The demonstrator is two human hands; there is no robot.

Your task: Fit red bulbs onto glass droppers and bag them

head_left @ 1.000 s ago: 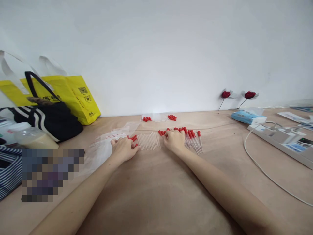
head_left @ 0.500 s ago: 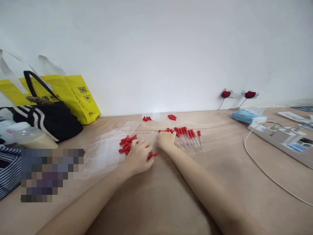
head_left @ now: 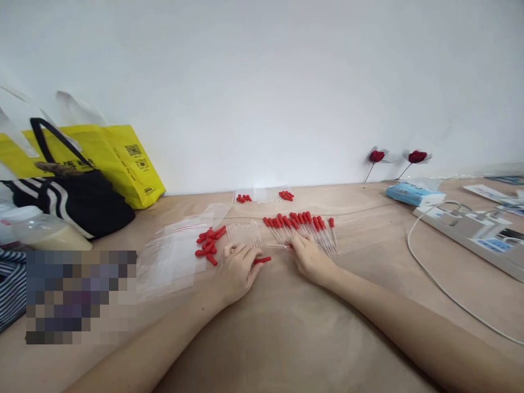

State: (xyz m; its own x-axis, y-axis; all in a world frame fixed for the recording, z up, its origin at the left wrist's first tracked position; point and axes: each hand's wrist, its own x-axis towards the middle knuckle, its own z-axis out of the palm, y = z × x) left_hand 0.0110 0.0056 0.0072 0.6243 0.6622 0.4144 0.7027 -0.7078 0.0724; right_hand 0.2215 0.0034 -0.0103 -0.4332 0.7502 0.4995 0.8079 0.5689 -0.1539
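Observation:
My left hand (head_left: 240,273) is closed around a red rubber bulb (head_left: 262,260), whose end sticks out past the fingertips. In my right hand (head_left: 309,257) a thin clear tube (head_left: 278,245) is pinched, pointing left. Left of my left hand lies a loose pile of red bulbs (head_left: 209,245). Behind it, bare clear tubes (head_left: 244,233) lie side by side. Several tubes capped with red bulbs (head_left: 301,219) are spread just behind my right hand.
Clear plastic bags (head_left: 176,248) lie at the left, and a bag with red-capped pieces (head_left: 264,194) lies by the wall. Yellow bag (head_left: 139,169), black bag (head_left: 102,202) and bottle (head_left: 53,232) stand far left; tissue pack (head_left: 413,193) and power strip (head_left: 483,234) are right.
My right hand has moved right and nearer, and a clear tube now shows in its fingers. My left hand stays low, with the red bulb slightly further right.

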